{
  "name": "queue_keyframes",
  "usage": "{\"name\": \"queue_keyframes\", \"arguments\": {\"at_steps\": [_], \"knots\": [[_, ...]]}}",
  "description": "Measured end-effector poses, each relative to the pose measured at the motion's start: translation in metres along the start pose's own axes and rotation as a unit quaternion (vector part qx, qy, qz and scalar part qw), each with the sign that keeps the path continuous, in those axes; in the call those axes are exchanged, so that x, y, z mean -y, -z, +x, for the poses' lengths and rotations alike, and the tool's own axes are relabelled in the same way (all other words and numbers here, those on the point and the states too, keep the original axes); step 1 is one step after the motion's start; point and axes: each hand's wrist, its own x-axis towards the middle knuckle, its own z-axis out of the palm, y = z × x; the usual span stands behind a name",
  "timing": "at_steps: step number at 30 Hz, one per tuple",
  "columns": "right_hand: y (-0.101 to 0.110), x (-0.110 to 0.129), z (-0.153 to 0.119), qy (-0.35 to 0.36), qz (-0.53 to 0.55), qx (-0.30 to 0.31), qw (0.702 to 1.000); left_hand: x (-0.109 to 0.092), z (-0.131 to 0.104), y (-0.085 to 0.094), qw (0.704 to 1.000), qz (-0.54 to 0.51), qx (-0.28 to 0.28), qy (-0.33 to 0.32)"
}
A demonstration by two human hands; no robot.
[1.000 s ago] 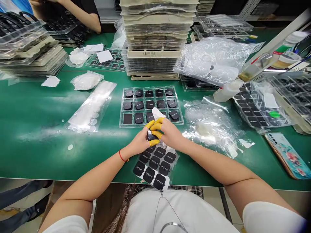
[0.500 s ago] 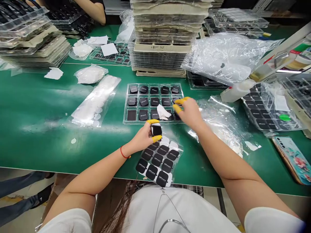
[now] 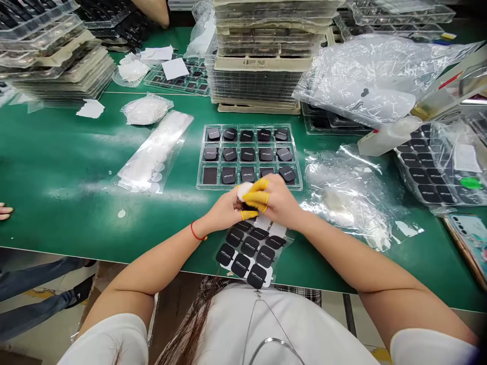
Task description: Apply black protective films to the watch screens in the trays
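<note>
My left hand [image 3: 224, 212], yellow cots on its fingertips, grips a small black square piece [image 3: 248, 207] that is mostly covered by my fingers. My right hand [image 3: 280, 203], also wearing yellow finger cots, pinches a crumpled white wipe [image 3: 244, 190] against that piece. Just below both hands lies a clear sheet with several black square stickers [image 3: 250, 246] printed with white lettering. Beyond them sits a clear compartment tray [image 3: 199, 185] of black square pieces; its front-left pocket holds only a dark square, and my right hand partly hides the front row.
Tall stacked trays [image 3: 258, 78] stand behind the compartment tray. Crumpled clear plastic [image 3: 350, 187] and a phone [image 3: 466, 238] are on the right. A bag strip of white discs [image 3: 155, 152] lies left. Another person's hand [image 3: 5, 211] rests at the left edge.
My right hand has come from the tray's right side to my left hand, bringing the white wipe that lay on the tray. Another person's hand has appeared at the left edge.
</note>
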Motion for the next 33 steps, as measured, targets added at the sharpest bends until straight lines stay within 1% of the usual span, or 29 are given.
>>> {"name": "queue_keyframes", "arguments": {"at_steps": [2,3,6,7,8,9,10,11,13,14,16,18,19,21,23,26,29,33], "knots": [[-0.001,-0.003,0.0,-0.009,-0.004,-0.027,1.0,0.0,0.0,0.0,0.998,-0.053,0.008,0.02],[-0.002,-0.003,-0.001,-0.005,0.002,-0.03,1.0,0.0,0.001,0.0,0.998,-0.064,0.006,0.019],[-0.004,0.004,-0.003,0.04,0.003,-0.012,0.999,0.001,0.001,0.001,0.999,-0.02,-0.007,-0.029],[-0.005,0.006,-0.004,0.051,-0.007,-0.008,0.999,0.001,0.001,0.001,0.999,-0.003,-0.011,-0.04],[-0.007,0.006,-0.005,0.05,-0.022,-0.009,0.998,0.001,0.001,0.0,0.999,0.006,-0.011,-0.038],[-0.007,0.004,-0.005,0.032,-0.037,-0.014,0.999,0.001,0.001,-0.001,1.0,-0.003,-0.01,-0.023],[-0.008,0.001,-0.005,-0.004,-0.051,-0.023,0.998,0.001,0.001,-0.002,1.0,-0.021,-0.009,0.0],[-0.007,-0.003,-0.004,-0.052,-0.061,-0.033,0.996,0.001,0.001,-0.003,0.999,-0.038,-0.012,0.018],[-0.004,-0.011,-0.003,-0.166,-0.057,-0.038,0.984,0.002,0.001,-0.006,0.998,-0.048,-0.048,0.009],[-0.002,-0.013,-0.002,-0.216,-0.043,-0.022,0.975,0.003,0.001,-0.007,0.997,-0.047,-0.068,-0.01],[0.001,-0.011,-0.001,-0.276,-0.006,0.05,0.96,0.005,0.001,-0.007,0.994,-0.042,-0.086,-0.053],[0.0,-0.006,-0.003,-0.304,0.015,0.138,0.943,0.007,0.001,-0.006,0.993,-0.027,-0.087,-0.081],[-0.001,-0.003,-0.004,-0.314,0.019,0.169,0.934,0.007,0.0,-0.006,0.992,-0.014,-0.09,-0.09],[-0.004,0.002,-0.006,-0.331,0.031,0.198,0.922,0.006,-0.002,-0.006,0.991,0.008,-0.094,-0.099],[-0.006,0.005,-0.006,-0.339,0.05,0.199,0.918,0.005,-0.003,-0.006,0.99,0.015,-0.094,-0.099],[-0.005,0.008,-0.004,-0.341,0.067,0.187,0.919,0.004,-0.004,-0.007,0.992,0.0,-0.09,-0.091],[-0.002,0.011,-0.001,-0.347,0.082,0.176,0.917,0.005,-0.002,-0.008,0.992,-0.015,-0.095,-0.084],[0.0,0.014,0.002,-0.361,0.085,0.177,0.912,0.009,-0.001,-0.008,0.992,-0.029,-0.089,-0.08]]}}
